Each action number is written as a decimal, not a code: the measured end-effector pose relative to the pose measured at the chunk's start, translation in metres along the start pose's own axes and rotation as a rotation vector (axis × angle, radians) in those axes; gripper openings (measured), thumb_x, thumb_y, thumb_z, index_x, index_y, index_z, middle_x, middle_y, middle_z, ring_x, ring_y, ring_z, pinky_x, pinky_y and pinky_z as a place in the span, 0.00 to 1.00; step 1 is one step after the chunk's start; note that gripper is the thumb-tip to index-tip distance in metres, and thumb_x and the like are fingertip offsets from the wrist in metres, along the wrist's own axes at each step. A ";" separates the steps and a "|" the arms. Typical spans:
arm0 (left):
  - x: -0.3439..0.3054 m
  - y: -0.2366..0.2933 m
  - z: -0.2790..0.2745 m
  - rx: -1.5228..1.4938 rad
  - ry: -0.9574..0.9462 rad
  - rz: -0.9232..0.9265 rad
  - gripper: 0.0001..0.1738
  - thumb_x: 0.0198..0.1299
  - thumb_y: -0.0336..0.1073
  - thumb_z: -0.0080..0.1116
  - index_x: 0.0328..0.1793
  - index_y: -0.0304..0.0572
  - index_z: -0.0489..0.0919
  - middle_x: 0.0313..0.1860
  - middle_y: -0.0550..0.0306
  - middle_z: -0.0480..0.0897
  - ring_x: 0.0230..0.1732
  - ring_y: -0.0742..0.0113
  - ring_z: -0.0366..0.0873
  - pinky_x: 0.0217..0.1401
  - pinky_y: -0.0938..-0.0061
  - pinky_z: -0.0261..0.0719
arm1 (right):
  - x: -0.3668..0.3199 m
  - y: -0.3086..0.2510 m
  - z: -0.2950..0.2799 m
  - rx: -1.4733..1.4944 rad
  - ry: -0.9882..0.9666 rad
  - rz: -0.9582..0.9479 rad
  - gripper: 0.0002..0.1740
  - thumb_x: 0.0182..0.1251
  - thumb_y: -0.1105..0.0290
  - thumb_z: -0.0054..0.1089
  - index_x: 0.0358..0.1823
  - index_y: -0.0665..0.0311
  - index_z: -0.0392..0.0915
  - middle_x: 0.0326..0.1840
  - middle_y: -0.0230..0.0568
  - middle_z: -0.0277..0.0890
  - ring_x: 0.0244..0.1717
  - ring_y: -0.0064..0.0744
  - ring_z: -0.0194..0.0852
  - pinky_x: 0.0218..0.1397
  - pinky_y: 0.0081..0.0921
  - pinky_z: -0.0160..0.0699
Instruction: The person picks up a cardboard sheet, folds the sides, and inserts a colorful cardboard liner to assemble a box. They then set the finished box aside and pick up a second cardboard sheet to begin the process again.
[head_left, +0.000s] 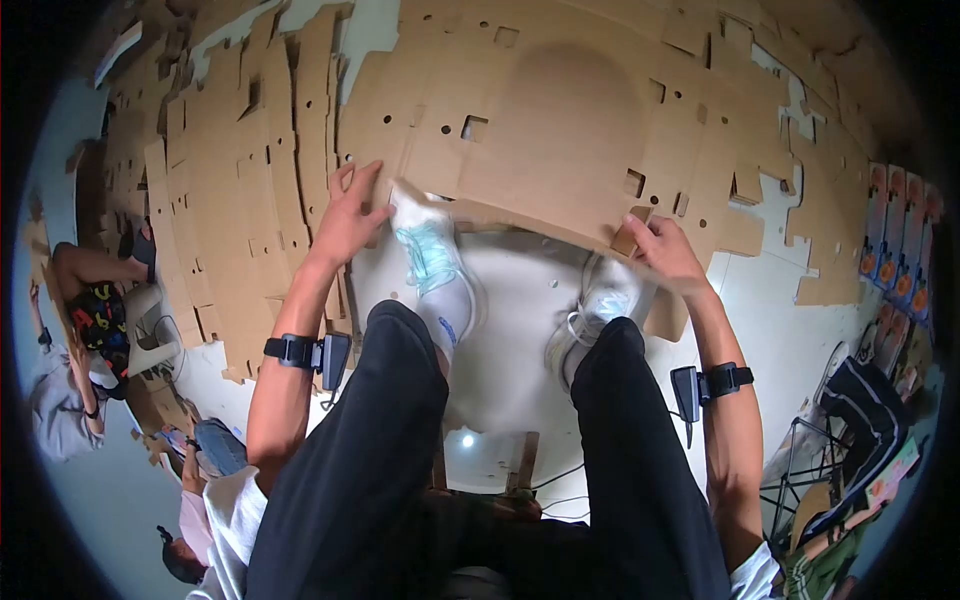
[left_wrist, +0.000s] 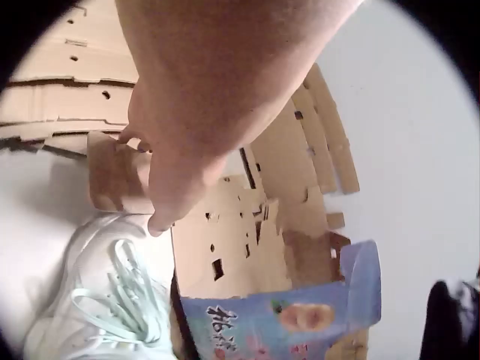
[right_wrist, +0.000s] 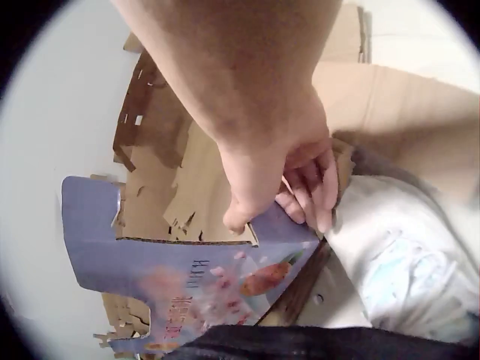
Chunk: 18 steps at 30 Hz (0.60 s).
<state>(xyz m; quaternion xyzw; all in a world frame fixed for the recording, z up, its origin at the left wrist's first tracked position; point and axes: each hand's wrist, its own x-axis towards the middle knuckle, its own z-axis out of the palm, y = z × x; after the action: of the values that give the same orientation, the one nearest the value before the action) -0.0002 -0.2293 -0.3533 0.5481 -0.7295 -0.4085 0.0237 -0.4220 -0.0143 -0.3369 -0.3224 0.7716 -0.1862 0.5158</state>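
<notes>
Cardboard [head_left: 560,130] is seemingly being adjusted, right hand [head_left: 668,252] pinching at two o'clock. Left hand [head_left: 347,220], wide at ten, is likely needing grip.

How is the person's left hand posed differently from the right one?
The left hand has its thumb and fingers spread wide apart; the right hand has its thumb and fingers closed on the edge of the cardboard. The left hand is beside the toe of the shoe with mint laces, while the right hand is by the toe of the shoe with paler laces. Both are bare and at the cardboard's near side.
</notes>
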 end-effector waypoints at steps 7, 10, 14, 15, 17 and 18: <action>0.011 -0.016 -0.054 -0.296 -0.132 -0.158 0.24 0.74 0.37 0.60 0.75 0.45 0.79 0.62 0.51 0.84 0.59 0.69 0.82 0.64 0.72 0.79 | 0.008 0.020 0.008 0.231 0.126 -0.067 0.26 0.79 0.51 0.62 0.36 0.71 0.73 0.28 0.39 0.75 0.29 0.30 0.80 0.37 0.33 0.79; -0.001 0.033 -0.085 -0.670 -0.208 -0.250 0.22 0.78 0.40 0.54 0.73 0.41 0.79 0.68 0.53 0.82 0.62 0.65 0.83 0.72 0.73 0.76 | 0.012 0.028 0.007 0.048 0.130 -0.186 0.24 0.77 0.52 0.63 0.41 0.70 0.74 0.30 0.42 0.75 0.30 0.32 0.76 0.38 0.34 0.77; -0.004 0.038 -0.081 -0.758 -0.259 -0.126 0.28 0.80 0.47 0.54 0.80 0.41 0.73 0.62 0.57 0.81 0.65 0.64 0.83 0.74 0.71 0.75 | 0.002 -0.005 -0.001 -0.107 0.080 -0.287 0.21 0.76 0.52 0.64 0.44 0.67 0.75 0.30 0.44 0.72 0.32 0.33 0.72 0.40 0.36 0.74; -0.004 0.038 -0.081 -0.752 -0.254 -0.081 0.30 0.81 0.48 0.54 0.81 0.41 0.70 0.60 0.58 0.81 0.65 0.65 0.83 0.74 0.70 0.75 | 0.004 -0.004 0.002 -0.095 0.098 -0.262 0.21 0.76 0.52 0.64 0.45 0.67 0.75 0.30 0.43 0.72 0.32 0.34 0.70 0.41 0.36 0.74; 0.000 0.056 -0.079 -0.204 -0.140 -0.134 0.35 0.77 0.52 0.60 0.81 0.39 0.70 0.49 0.60 0.81 0.60 0.70 0.84 0.66 0.75 0.76 | 0.008 0.004 0.008 -0.050 0.132 -0.268 0.21 0.76 0.53 0.64 0.44 0.67 0.75 0.29 0.42 0.71 0.32 0.33 0.69 0.40 0.35 0.73; 0.009 0.046 -0.079 -0.052 -0.104 -0.159 0.34 0.76 0.52 0.62 0.79 0.38 0.72 0.49 0.60 0.82 0.59 0.72 0.83 0.62 0.76 0.77 | 0.012 0.014 0.012 -0.018 0.150 -0.301 0.21 0.77 0.53 0.63 0.44 0.67 0.75 0.29 0.41 0.70 0.31 0.32 0.69 0.39 0.35 0.72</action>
<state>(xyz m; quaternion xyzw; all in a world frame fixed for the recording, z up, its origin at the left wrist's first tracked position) -0.0022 -0.2788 -0.2762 0.5814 -0.6731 -0.4560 -0.0324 -0.4189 -0.0122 -0.3586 -0.4244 0.7524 -0.2779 0.4201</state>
